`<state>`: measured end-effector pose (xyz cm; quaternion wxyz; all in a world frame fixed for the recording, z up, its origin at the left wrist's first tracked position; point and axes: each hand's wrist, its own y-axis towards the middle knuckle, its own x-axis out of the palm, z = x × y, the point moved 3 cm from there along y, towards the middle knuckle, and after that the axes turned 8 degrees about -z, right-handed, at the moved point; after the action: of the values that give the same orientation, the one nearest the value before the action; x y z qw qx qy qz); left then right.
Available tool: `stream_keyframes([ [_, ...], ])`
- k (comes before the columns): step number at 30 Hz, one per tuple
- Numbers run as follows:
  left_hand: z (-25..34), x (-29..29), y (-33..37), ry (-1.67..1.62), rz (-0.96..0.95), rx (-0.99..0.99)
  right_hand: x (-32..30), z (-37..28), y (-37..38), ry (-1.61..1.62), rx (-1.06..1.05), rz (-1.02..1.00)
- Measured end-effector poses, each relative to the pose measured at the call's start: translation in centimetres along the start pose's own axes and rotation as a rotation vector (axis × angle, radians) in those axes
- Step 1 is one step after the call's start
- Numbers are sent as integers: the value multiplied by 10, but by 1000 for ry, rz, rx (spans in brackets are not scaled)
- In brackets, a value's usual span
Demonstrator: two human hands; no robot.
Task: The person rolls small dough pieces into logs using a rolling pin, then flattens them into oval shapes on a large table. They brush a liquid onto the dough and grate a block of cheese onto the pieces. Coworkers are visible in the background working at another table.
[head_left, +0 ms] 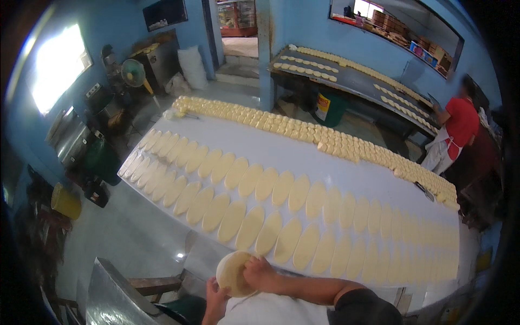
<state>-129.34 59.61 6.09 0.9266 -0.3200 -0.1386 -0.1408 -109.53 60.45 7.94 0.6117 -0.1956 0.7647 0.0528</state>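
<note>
My left hand (218, 297) grips the near left rim of a round, shallow, cream-coloured bowl (223, 266), held against my white apron at the table's near edge. My right hand (261, 273) reaches into the bowl with its fingers curled over the tan contents. What those fingers hold, if anything, is hidden. Just beyond the bowl, flat oval dough pieces (250, 226) lie in two long rows across the white table (260, 142). Small lumps of dough (281, 126) stand packed in a band along its far edge.
A metal-bladed tool (424, 190) lies by the dough lumps at the right. Another person in a red shirt (459, 122) stands at a dark back table (357, 86) bearing rows of dough. A metal-sided thing (116, 295) stands at my near left; a fan (133, 73) stands farther back.
</note>
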Motion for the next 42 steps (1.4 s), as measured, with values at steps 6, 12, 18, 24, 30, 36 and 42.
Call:
stream_keyframes([
  [6,13,-35,10,12,-78,-63,-2,-30,5,96,31,33],
  [12,19,-56,6,9,-80,-76,-16,25,-27,345,353,298],
  [18,26,-76,-1,86,-11,-64,42,105,-57,-36,646,220],
  [24,28,-98,-7,44,59,6,31,92,-18,40,539,273],
  [30,35,-96,-9,-18,50,25,39,91,17,29,512,262],
  [36,27,-96,-11,2,60,19,5,-17,39,138,129,199],
  [42,27,-89,-9,23,28,25,14,-72,59,-90,-54,-50],
])
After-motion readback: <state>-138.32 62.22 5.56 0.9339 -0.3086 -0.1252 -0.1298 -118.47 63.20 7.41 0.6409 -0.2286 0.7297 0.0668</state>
